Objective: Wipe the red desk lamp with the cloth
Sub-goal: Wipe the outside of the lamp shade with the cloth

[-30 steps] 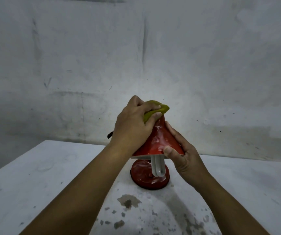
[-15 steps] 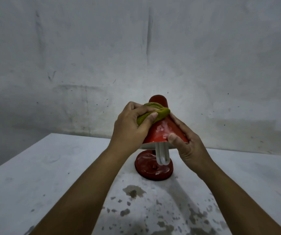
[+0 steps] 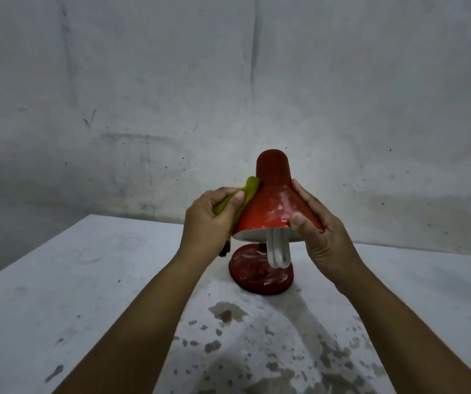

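Note:
The red desk lamp [image 3: 271,200] stands on a white table, its cone shade smeared with pale streaks and a white tube bulb [image 3: 277,251] hanging below the rim. Its round red base [image 3: 259,275] sits behind my wrists. My left hand [image 3: 208,220] grips a yellow-green cloth [image 3: 50,191] and presses it against the shade's left side. My right hand [image 3: 319,228] holds the shade's right side, thumb on the front near the rim and fingers curled round the back. The lamp's neck is mostly hidden behind the shade.
The white table [image 3: 72,280] carries dark wet blotches [image 3: 225,314] in front of the lamp base. A stained grey wall [image 3: 228,81] rises close behind the table's far edge.
My left hand slid the cloth from the shade's top cap down to its left side, uncovering the cap. My right hand kept its hold on the right side.

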